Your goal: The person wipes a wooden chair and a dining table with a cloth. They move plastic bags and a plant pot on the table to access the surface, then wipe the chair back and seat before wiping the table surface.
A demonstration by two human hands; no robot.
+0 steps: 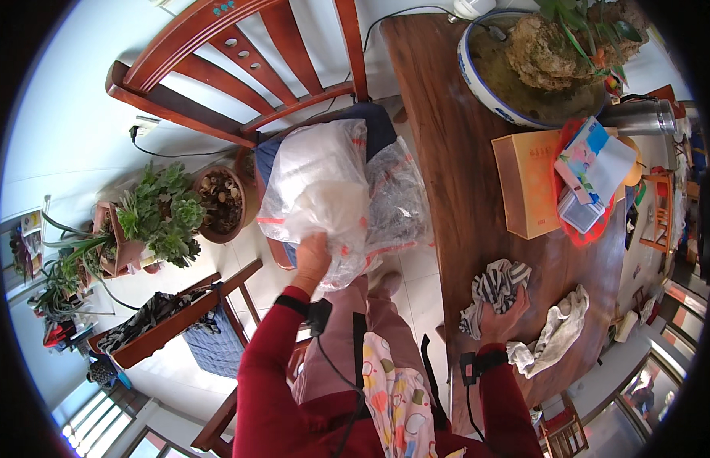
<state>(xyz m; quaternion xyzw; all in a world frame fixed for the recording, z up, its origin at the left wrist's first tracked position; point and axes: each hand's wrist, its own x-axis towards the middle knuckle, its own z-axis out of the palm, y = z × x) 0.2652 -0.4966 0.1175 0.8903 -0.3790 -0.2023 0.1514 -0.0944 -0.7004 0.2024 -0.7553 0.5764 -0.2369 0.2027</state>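
My left hand (pixel 313 257) grips the near edge of a clear plastic bag (pixel 326 177) with white contents, lying on the seat of a wooden chair. Its fingertips are partly hidden in the plastic. A second, crumpled clear plastic bag (pixel 396 194) with red stripes hangs beside it, towards the table. My right hand (pixel 505 315) rests on the wooden table, closed around a bunched striped cloth (pixel 501 283). To the right of that hand lies a crumpled pale cloth (pixel 555 332), apart from it.
On the table (pixel 426 114) stand a blue-and-white basin (pixel 475 86) with rock and plants, an orange box (pixel 523 183), a red tray (pixel 585 235) with packets and a steel flask (pixel 641 117). Potted plants (pixel 169 214) and another wooden chair (pixel 183 315) are at the left.
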